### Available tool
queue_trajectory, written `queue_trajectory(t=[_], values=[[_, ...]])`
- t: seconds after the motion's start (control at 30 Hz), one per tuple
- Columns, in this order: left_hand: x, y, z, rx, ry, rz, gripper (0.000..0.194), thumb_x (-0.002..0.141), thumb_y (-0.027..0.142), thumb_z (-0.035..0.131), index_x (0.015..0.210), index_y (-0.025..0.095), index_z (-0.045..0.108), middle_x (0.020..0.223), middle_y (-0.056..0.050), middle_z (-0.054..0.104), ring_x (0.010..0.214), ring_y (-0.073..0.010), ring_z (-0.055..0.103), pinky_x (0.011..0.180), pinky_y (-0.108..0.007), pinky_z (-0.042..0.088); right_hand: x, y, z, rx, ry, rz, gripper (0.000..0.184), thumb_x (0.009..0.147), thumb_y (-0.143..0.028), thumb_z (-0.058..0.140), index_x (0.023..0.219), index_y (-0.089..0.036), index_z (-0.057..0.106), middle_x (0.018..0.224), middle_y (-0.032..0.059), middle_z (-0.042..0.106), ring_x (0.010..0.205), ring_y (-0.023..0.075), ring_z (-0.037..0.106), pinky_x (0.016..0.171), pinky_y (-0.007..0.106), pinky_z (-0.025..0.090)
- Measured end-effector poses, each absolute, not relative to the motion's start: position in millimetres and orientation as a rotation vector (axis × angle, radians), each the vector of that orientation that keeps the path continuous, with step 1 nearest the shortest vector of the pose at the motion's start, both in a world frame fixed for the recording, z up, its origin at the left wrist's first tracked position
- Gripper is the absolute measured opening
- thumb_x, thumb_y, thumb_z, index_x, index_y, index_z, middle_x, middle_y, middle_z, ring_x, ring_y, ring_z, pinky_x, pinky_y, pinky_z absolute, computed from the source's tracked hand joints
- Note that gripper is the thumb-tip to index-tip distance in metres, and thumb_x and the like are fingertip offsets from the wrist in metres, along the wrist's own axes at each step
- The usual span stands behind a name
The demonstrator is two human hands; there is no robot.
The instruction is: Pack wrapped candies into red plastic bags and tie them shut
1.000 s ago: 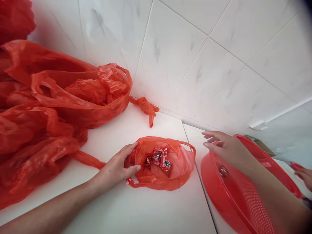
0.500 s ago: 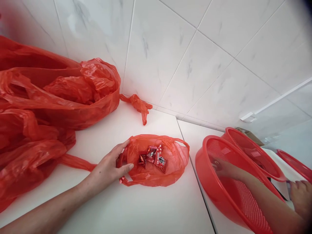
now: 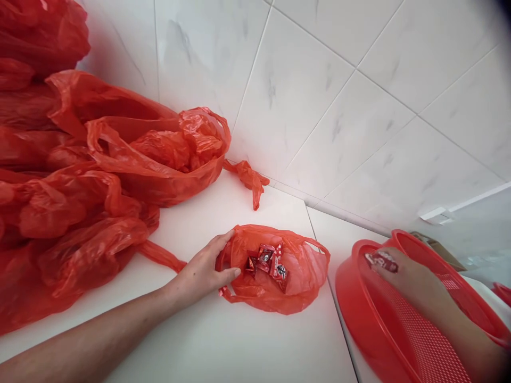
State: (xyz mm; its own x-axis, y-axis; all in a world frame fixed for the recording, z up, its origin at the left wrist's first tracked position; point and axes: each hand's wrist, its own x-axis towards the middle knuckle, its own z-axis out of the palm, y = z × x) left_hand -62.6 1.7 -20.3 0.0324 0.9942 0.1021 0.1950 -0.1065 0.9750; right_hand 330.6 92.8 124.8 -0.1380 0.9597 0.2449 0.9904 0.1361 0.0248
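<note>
My left hand (image 3: 209,268) grips the left rim of a small red plastic bag (image 3: 305,266), its thumb over the near side and its fingers at the far side. The bag stands with its mouth spread. Several small red wrapped snacks (image 3: 265,258) lie inside, some with dark print. Over the rim of a red mesh basket (image 3: 415,324) at the right, my right hand (image 3: 411,271) holds a red snack packet (image 3: 382,261) in its fingers.
Filled and crumpled red plastic bags (image 3: 159,154) crowd the left side. A small twisted red bag (image 3: 251,181) lies by the tiled wall (image 3: 311,106). Behind the near basket is a second red basket (image 3: 399,236). A seam runs between two white tabletops (image 3: 223,340).
My right hand has risen out of the near basket and now has a red snack packet. The left hand keeps its place on the bag. The view has shifted; another person's hand at far right is gone.
</note>
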Motion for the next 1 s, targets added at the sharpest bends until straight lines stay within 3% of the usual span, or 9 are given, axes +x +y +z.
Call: queue_trajectory(t=[0.07,0.17,0.37,0.47,0.6,0.73,0.9,1.0], values=[[-62.5,1.9,-21.2,1.442,1.280,1.177,0.072,0.077,0.029,0.061,0.143,0.031,0.031,0.137,-0.005,0.046,0.118,-0.0253,0.052,0.096,-0.038,0.048,303.0,81.8,142.3,-2.042,-2.240,-0.267,0.023,0.084,-0.048,0.049,0.096,-0.030,0.056,0.078,0.0063,0.068,0.062,0.0245,0.063,0.051,0.033,0.045],[-62.4,1.5,-21.7,1.421,1.276,1.179,0.072,0.077,0.030,0.061,0.143,0.030,0.031,0.136,-0.006,0.047,0.116,-0.0264,0.054,0.093,-0.039,0.051,253.7,61.0,151.0,-1.835,-2.385,-0.224,0.022,0.083,-0.045,0.052,0.099,-0.032,0.058,0.092,0.0019,0.069,0.078,0.0232,0.065,0.062,0.032,0.049],[-63.4,-1.4,-19.5,1.450,1.266,1.179,0.077,0.077,0.030,0.061,0.145,0.029,0.025,0.138,-0.007,0.045,0.118,-0.0270,0.052,0.097,-0.040,0.048,177.6,46.3,116.7,-1.327,-2.879,-0.137,0.016,0.090,-0.031,0.044,0.096,-0.029,0.058,0.091,-0.0015,0.068,0.080,0.0191,0.065,0.062,0.030,0.047],[-63.9,-1.8,-19.5,1.451,1.288,1.184,0.076,0.076,0.030,0.061,0.145,0.028,0.028,0.140,-0.006,0.044,0.121,-0.0267,0.050,0.099,-0.038,0.046,163.7,55.5,102.4,-1.274,-2.914,-0.195,0.021,0.090,-0.030,0.046,0.109,-0.028,0.054,0.104,-0.0008,0.066,0.086,0.0197,0.064,0.064,0.032,0.049],[-64.1,-1.3,-20.3,1.466,1.311,1.178,0.077,0.075,0.028,0.063,0.144,0.026,0.029,0.139,-0.008,0.044,0.124,-0.0268,0.047,0.103,-0.039,0.042,163.0,60.0,104.4,-1.363,-2.678,-0.232,0.026,0.090,-0.034,0.046,0.115,-0.029,0.053,0.117,0.0006,0.062,0.092,0.0200,0.063,0.070,0.032,0.051],[-64.2,-1.2,-19.8,1.468,1.296,1.176,0.079,0.076,0.029,0.062,0.145,0.027,0.026,0.141,-0.008,0.042,0.123,-0.0269,0.047,0.102,-0.039,0.043,171.8,56.5,99.4,-1.509,-2.299,-0.260,0.035,0.089,-0.038,0.045,0.121,-0.028,0.050,0.133,0.0037,0.050,0.114,0.0249,0.053,0.084,0.036,0.050],[-64.7,-4.3,-13.7,1.475,1.308,1.148,0.084,0.075,0.029,0.063,0.147,0.028,0.020,0.142,-0.007,0.040,0.125,-0.0274,0.045,0.103,-0.041,0.041,190.6,57.9,60.6,-1.648,-2.041,-0.156,0.062,0.085,-0.041,0.047,0.141,-0.021,0.029,0.145,0.0122,0.033,0.133,0.0281,0.033,0.101,0.043,0.040],[-66.8,-11.4,-1.7,1.564,1.277,1.061,0.090,0.068,0.028,0.068,0.145,0.033,0.023,0.146,-0.006,0.033,0.118,-0.0274,0.051,0.094,-0.037,0.049,204.7,57.5,41.3,-1.755,-1.898,-0.052,0.072,0.083,-0.044,0.048,0.145,-0.018,0.021,0.145,0.0147,0.034,0.132,0.0301,0.035,0.098,0.042,0.042]])
